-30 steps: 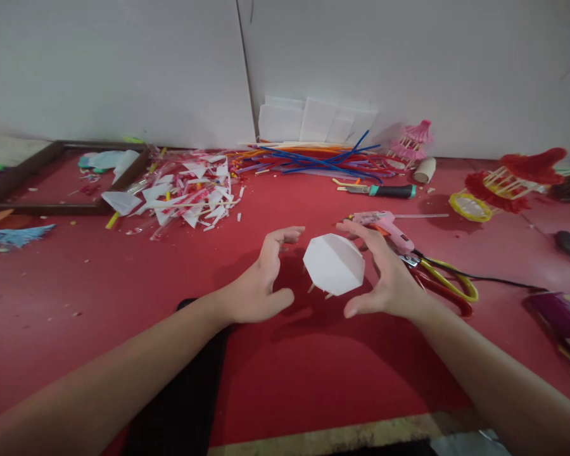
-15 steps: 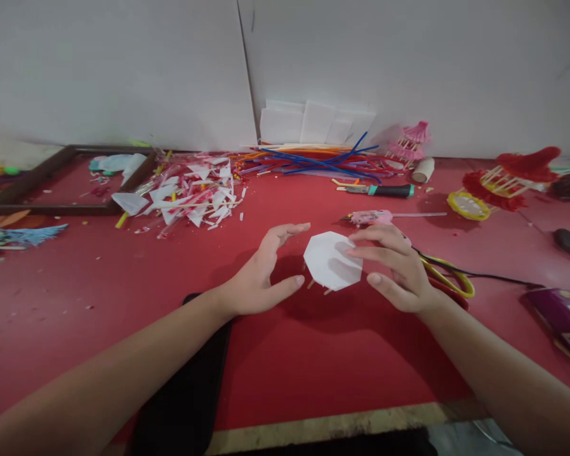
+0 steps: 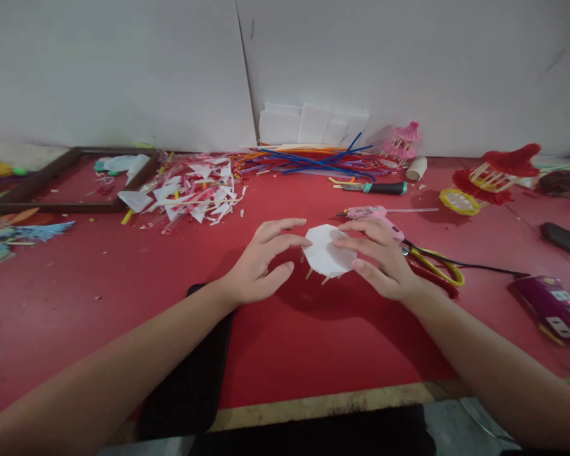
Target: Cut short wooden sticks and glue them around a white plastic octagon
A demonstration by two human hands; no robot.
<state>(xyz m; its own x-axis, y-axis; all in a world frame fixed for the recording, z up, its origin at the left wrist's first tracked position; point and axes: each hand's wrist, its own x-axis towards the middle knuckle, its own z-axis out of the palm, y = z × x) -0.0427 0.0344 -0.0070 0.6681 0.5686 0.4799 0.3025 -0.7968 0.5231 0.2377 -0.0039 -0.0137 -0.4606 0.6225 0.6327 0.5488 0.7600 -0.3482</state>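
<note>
A white many-sided paper piece (image 3: 327, 252) sits raised on several short wooden sticks (image 3: 308, 273) in front of me. My left hand (image 3: 261, 263) is at its left side, fingers apart, with one fingertip at the paper's edge. From the right, my right hand (image 3: 380, 256) reaches over the piece; its fingers are spread and the fingertips rest on or just above the top. Neither hand wraps round it. Just beyond my right hand lies a pink glue gun (image 3: 368, 214), and scissors with yellow and red handles (image 3: 439, 266) lie beside that hand.
Behind are paper scraps (image 3: 202, 190), coloured pipe cleaners (image 3: 323, 159) and a green-black cutter (image 3: 384, 188). A red pagoda-like model (image 3: 496, 174) stands right, near a purple power strip (image 3: 551, 310). A black phone-like slab (image 3: 190, 373) lies under my left forearm.
My left hand's fingers have come to the paper's left edge. My right hand has moved slightly further over the top. The view has shifted a little.
</note>
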